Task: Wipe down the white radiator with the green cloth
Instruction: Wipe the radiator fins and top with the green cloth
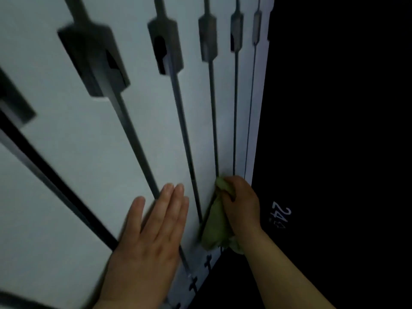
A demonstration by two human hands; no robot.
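We are gripping the cloth (217,221) in our right hand (242,204), wiping the radiator (89,175) edge; left hand (153,228) flat, panels remaining.

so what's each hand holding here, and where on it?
Right hand grips the green cloth, bunched, around its upper part; the lower end hangs free. Left hand holds nothing: fingers straight, flat on the white radiator.
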